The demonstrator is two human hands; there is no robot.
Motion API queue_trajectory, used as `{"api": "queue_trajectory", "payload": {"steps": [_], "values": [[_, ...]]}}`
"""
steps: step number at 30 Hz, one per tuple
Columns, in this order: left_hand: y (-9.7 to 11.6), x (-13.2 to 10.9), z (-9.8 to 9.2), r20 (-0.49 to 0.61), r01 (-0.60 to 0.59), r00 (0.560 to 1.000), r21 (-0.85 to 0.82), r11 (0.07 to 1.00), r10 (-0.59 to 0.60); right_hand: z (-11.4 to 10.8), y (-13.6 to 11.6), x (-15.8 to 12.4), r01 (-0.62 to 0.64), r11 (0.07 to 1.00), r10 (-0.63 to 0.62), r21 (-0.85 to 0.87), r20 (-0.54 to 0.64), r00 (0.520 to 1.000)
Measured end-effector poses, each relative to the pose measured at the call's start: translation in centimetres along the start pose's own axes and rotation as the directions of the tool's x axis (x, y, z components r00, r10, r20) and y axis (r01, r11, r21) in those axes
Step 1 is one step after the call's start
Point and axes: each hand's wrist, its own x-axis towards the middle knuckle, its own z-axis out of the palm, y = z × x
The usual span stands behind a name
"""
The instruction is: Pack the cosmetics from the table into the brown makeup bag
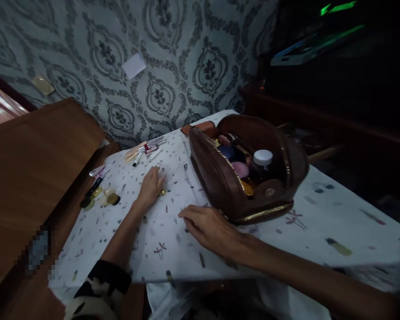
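Observation:
My left hand (pixel 150 189) is over the middle of the white printed cloth (pixel 166 224), its fingers curled. A small gold-coloured piece (pixel 162 192) shows at its palm side; whether the hand holds it is unclear. My right hand (pixel 208 226) lies loosely stretched out, holding nothing, just in front of the brown bag (pixel 213 182). The bag stands unzipped. Inside it are a dark bottle with a white lid (pixel 263 157), a pink round item (pixel 240 169) and other partly hidden things.
Several slim cosmetic tubes (pixel 150 146) lie beyond my left hand. Small round jars (pixel 111 196) and a black tube (pixel 95 185) are grouped at the left. A brown wooden panel (pixel 36 155) borders the table's left side. Patterned wallpaper (pixel 166 53) is behind. The right is dark.

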Motion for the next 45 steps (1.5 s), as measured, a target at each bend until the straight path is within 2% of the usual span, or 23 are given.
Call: {"api": "queue_trajectory", "payload": {"steps": [6, 10, 14, 18, 21, 25, 27, 30, 34, 38, 41, 45], "values": [[1.0, -3.4, -0.1, 0.090, 0.056, 0.994, 0.083, 0.995, -0.063, 2.3, 0.4, 3.2, -0.076, 0.989, 0.083, 0.124, -0.051, 0.995], [1.1, -6.4, -0.7, 0.128, 0.041, 0.990, 0.098, 0.994, -0.053, 4.4, 1.3, 5.6, -0.169, 0.960, 0.178, 0.222, -0.024, 0.984], [0.1, -9.3, -1.6, 0.206, -0.062, 0.977, 0.022, 0.998, 0.056, 6.1, 1.9, 7.4, -0.218, 0.941, 0.227, 0.258, -0.005, 0.974], [-0.6, -10.7, -3.3, 0.212, -0.132, 0.965, -0.123, 0.984, 0.156, 6.7, 1.9, 7.8, -0.211, 0.939, 0.218, 0.272, 0.005, 0.976], [0.0, -10.4, -4.5, 0.193, -0.081, 0.974, -0.193, 0.978, 0.119, 6.5, 1.7, 7.7, -0.228, 0.885, 0.235, 0.407, 0.034, 0.971], [1.7, -8.4, -4.9, 0.166, -0.038, 0.983, -0.263, 0.964, 0.084, 5.8, 1.7, 7.7, -0.269, 0.736, 0.275, 0.621, 0.089, 0.957], [2.6, -7.0, -4.5, 0.169, -0.079, 0.977, -0.275, 0.958, 0.129, 5.4, 1.9, 8.0, -0.293, 0.684, 0.335, 0.668, 0.068, 0.940], [3.5, -5.2, -3.5, 0.156, -0.190, 0.961, -0.229, 0.955, 0.229, 4.7, 2.5, 8.2, -0.340, 0.627, 0.459, 0.701, 0.020, 0.888], [3.8, -3.8, -1.9, 0.101, -0.255, 0.951, -0.280, 0.926, 0.292, 3.9, 3.1, 8.2, -0.323, 0.615, 0.556, 0.720, -0.105, 0.824], [3.1, -3.5, -0.4, 0.060, -0.179, 0.970, -0.467, 0.866, 0.234, 3.8, 3.1, 8.1, -0.342, 0.572, 0.605, 0.746, -0.101, 0.790], [2.5, -3.4, 0.1, 0.085, -0.107, 0.980, -0.537, 0.837, 0.179, 3.9, 2.9, 8.2, -0.340, 0.558, 0.604, 0.757, -0.090, 0.792], [2.3, -3.7, 0.4, 0.077, -0.103, 0.983, -0.517, 0.850, 0.166, 4.2, 3.1, 8.2, -0.322, 0.578, 0.576, 0.749, -0.096, 0.812]]}}
